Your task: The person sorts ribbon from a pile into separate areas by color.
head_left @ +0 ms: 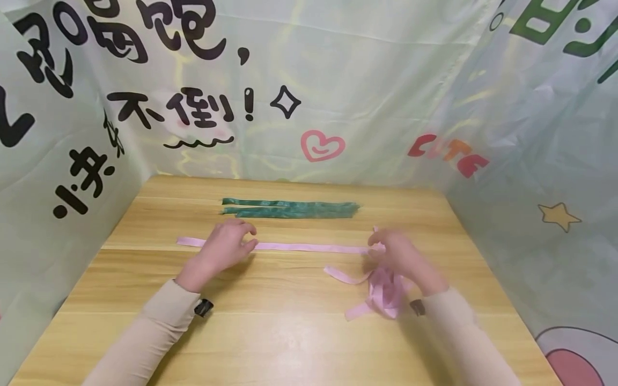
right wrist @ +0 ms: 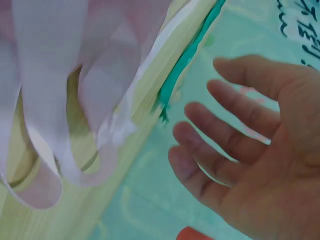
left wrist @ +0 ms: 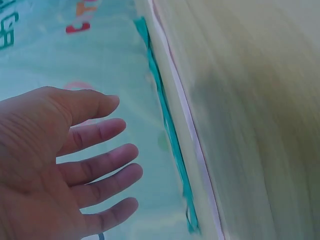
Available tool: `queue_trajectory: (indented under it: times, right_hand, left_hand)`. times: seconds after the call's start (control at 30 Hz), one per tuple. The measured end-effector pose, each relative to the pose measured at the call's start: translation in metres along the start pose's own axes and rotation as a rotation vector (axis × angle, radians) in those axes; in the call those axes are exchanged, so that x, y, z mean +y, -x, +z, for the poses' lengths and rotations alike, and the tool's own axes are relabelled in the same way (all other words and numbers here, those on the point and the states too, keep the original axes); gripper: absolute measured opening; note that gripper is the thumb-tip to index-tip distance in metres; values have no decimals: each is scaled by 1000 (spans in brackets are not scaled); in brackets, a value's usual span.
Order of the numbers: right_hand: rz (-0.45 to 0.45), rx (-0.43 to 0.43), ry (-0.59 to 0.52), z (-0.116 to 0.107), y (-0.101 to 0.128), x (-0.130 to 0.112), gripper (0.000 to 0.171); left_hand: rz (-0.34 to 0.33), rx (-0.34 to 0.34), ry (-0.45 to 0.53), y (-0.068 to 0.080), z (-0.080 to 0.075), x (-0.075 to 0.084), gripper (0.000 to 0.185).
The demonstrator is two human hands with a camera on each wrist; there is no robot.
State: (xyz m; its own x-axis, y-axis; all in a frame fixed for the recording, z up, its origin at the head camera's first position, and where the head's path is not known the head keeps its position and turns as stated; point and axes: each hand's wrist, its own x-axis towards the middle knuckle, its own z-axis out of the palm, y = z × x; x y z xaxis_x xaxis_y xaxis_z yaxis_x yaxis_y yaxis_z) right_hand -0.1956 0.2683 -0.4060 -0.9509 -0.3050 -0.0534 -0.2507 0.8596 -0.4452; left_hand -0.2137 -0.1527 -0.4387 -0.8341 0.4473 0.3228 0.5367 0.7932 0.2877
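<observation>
A pink ribbon (head_left: 309, 247) lies stretched sideways across the table. Over its left part hovers my left hand (head_left: 228, 244); the left wrist view shows its fingers (left wrist: 107, 165) spread apart with nothing in them. Blurred in the head view, my right hand (head_left: 398, 254) is above the ribbon's right end. In the right wrist view its fingers (right wrist: 220, 135) are loosely bent and hold nothing. Close below that hand sits a loose heap of pink ribbon (head_left: 384, 292), its loops large in the right wrist view. Beyond the straight ribbon, green ribbon strips (head_left: 294, 209) lie side by side.
The wooden table (head_left: 270, 332) is enclosed at the back and sides by a pale printed cloth (head_left: 376, 96) with lettering and drawings. One loose tail of the pink heap points left, another toward the front. A small black device is on each wrist.
</observation>
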Motion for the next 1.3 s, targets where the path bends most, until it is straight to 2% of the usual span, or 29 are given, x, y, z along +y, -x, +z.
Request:
queue_trajectory:
  times: [0.17, 0.27, 0.53, 0.77, 0.9, 1.1, 1.3]
  right_hand:
    - [-34, -70, 5, 11, 4, -11, 27]
    - [-61, -63, 37, 18, 4, -13, 24]
    - [-227, -65, 58, 32, 9, -14, 17]
    - [-306, -41, 110, 39, 11, -14, 14]
    - [-281, -60, 122, 40, 13, -18, 12]
    - [-221, -120, 102, 43, 16, -26, 7]
    - [-137, -138, 88, 50, 18, -31, 16]
  left_hand:
    - [78, -14, 27, -9, 13, 22, 19]
    - [110, -50, 51, -14, 25, 35, 19]
    - [177, -155, 78, -25, 58, 75, 16]
    - [208, -226, 78, -33, 70, 100, 18]
    - [228, -252, 85, -38, 75, 108, 20]
    - [289, -310, 45, -43, 84, 116, 15]
    - [286, -353, 38, -46, 90, 122, 16]
